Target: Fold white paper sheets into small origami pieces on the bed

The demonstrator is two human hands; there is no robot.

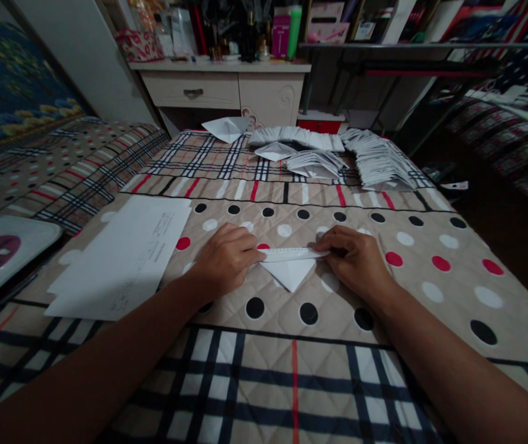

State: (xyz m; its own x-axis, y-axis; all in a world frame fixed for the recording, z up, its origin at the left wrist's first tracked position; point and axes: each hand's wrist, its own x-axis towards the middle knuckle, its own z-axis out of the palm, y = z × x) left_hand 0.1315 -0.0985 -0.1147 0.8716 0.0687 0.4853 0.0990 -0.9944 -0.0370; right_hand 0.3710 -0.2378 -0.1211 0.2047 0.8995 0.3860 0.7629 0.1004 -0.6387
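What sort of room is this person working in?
Probably a bedroom at home: the paper being folded lies on a quilted bed cover, and a dresser crowded with bottles stands just behind it.

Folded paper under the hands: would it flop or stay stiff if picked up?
Probably light: the folded paper looks thin between the left hand and right hand. Its doubled layers likely make it stiffer than the flat sheet. It lies flat on the quilt, so rolling seems unlikely.

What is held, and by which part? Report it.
The folded white paper on the quilt: left hand holds its left tip, right hand pinches the right end of its top strip.
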